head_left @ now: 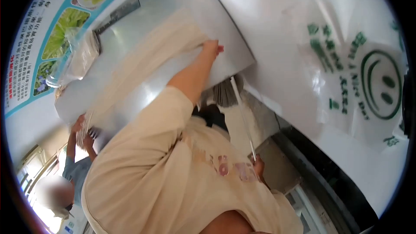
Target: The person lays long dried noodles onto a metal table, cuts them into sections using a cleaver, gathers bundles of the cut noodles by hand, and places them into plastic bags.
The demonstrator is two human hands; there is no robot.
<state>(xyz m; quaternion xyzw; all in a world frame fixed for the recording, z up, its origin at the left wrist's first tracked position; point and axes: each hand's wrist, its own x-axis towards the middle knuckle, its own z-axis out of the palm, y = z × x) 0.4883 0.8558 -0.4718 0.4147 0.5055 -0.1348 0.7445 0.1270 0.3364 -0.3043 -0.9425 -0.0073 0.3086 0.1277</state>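
Observation:
A long pale band of thin noodle-like strands point(160, 43) stretches across a shiny metal tabletop point(147, 91). At its right end, my left hand point(211, 48) has its fingers bent together on the strand ends; detail is blurred. Low beside my body, my right hand point(258, 167) is closed around the lower end of a thin white rod point(243, 117). Near the rod's upper end, under the table edge, a dark grey bristle-like fan point(226, 93) shows; whether they are joined I cannot tell.
At the band's far left end, another person's hands point(79, 123) hold a bunch of strands. A clear plastic bag point(78, 60) and a dark ruler-like strip point(117, 16) lie near the poster. On the right, a white surface bears a plastic bag with a smiley print point(346, 73).

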